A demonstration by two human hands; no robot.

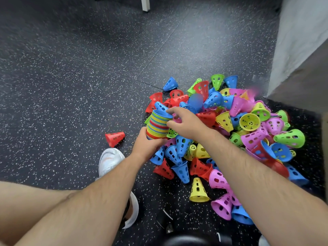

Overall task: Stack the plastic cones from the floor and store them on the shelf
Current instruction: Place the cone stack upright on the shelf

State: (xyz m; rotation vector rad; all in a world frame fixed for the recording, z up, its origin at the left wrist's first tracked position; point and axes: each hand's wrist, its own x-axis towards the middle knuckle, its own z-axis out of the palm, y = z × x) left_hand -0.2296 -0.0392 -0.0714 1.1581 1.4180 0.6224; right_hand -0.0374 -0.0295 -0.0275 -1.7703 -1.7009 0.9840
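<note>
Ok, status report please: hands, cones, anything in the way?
Left hand grips stack of cones from below. Right hand pinches its top rim. Loose pile on floor; red cone lies apart. Nothing blocking.

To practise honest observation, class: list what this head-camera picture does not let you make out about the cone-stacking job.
All head view.
Shelf: outside the frame.
Stack of cones: base hidden in the left hand; rims too thin to count.
Right hand: own fingers hide whether it pinches the top rim.
Blue patch in the pile: blurred, shape unclear.
White legs: cut by top edge.
</note>
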